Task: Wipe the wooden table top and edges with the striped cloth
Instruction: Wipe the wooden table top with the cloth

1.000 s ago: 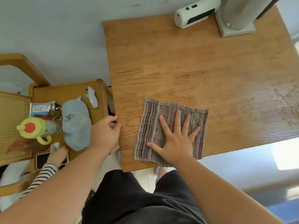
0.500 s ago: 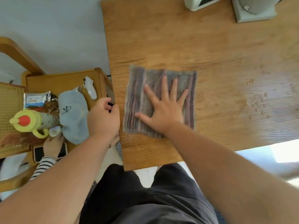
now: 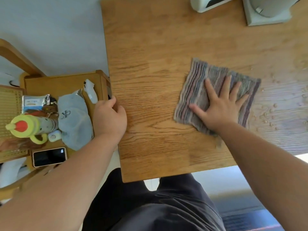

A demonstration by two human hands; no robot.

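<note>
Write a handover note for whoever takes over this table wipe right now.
Right hand: flat, fingers spread, pressing the striped cloth on the table top, right of centre.
Left hand: gripping the table's left edge.
Done: cannot tell which areas have been wiped.
Left: water droplets just right of the cloth; the back near the white device and grey stand; the edges.

Soft, even daylight fills the scene, and a pale glare washes the wood grain of the surface [image 3: 166, 55] just beyond the right hand's fingers [image 3: 225, 85], where small droplets glint. The striped cloth [image 3: 198, 92] under those fingers is smeared by motion blur, its edges soft. Wide-angle distortion bends the surface's edges and stretches both forearms toward the lower corners.
</note>
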